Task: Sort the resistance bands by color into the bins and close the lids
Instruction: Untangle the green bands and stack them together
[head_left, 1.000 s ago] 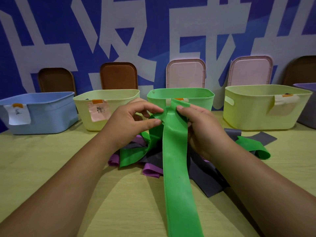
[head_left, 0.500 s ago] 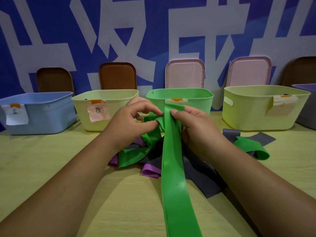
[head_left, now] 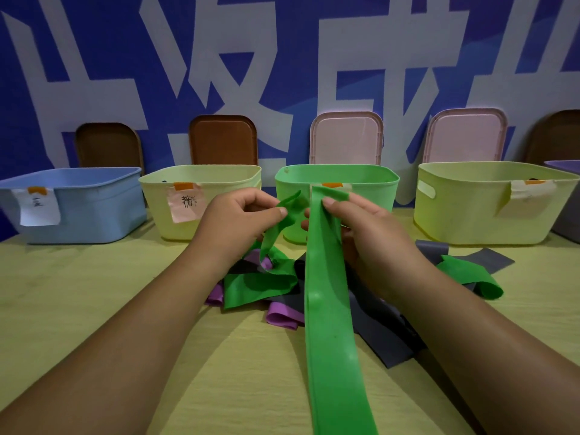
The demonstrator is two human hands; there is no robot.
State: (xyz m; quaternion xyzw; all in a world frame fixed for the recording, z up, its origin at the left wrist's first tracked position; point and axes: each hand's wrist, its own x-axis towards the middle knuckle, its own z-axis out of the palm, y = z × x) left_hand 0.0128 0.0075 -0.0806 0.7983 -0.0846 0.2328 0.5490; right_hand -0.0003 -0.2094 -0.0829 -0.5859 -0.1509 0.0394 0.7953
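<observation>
Both hands have drawn slightly apart since the earlier frame. At centre left, the left hand (head_left: 238, 221) pinches a crumpled green strip (head_left: 276, 233) between thumb and forefinger. At centre, the long green band (head_left: 329, 324) runs to the lower edge, its top pinched by the right hand (head_left: 367, 233). Behind both stands the open green bin (head_left: 370, 183).

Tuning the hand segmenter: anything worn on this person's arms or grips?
Nothing visible. Left grip and right grip are bare: no gloves, rings or tape. Both forearms bare to the frame edge, no sleeves, watch or bracelet. Fingernails short, unpainted.
</observation>
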